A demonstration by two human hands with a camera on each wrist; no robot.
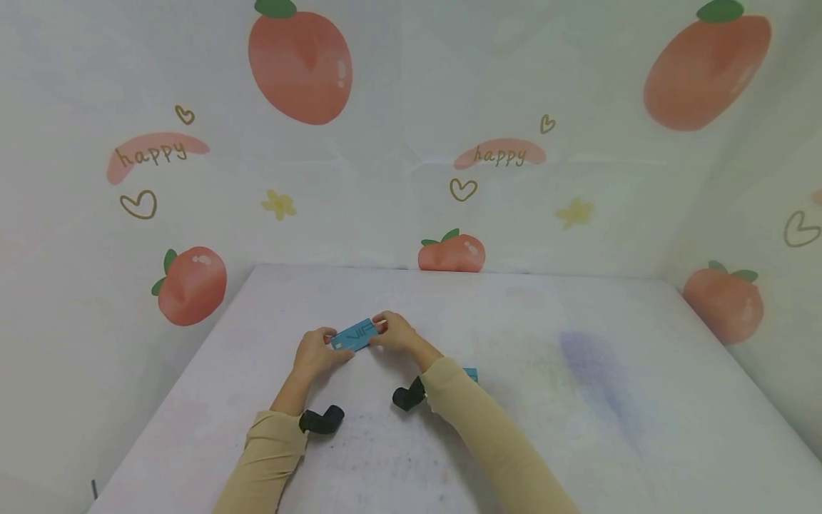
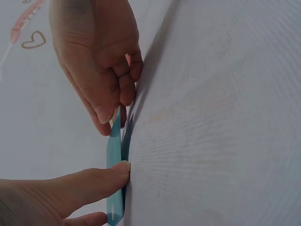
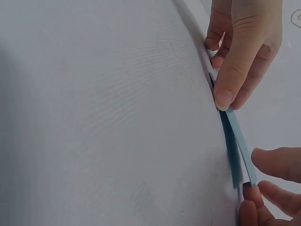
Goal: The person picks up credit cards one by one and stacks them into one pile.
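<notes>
A blue card (image 1: 354,335) marked "VIP" lies between my two hands, close over the white table. My left hand (image 1: 316,353) holds its left end, the thumb along the near edge. At the right end my right hand (image 1: 399,333) pinches the card between thumb and fingers. From the left wrist view, the card (image 2: 114,160) is seen edge-on with the left thumb across it. The right wrist view shows the card (image 3: 241,143) slightly tilted, a dark shadow beneath it. Some fingertips behind the card are hidden.
Another blue piece (image 1: 472,374) shows from behind my right sleeve, mostly hidden. Black wrist mounts (image 1: 323,420) stick out from both wrists. The white table (image 1: 578,428) bears a purple smudge (image 1: 597,378) on the right. A fruit-printed cloth (image 1: 385,178) hangs behind and beside it.
</notes>
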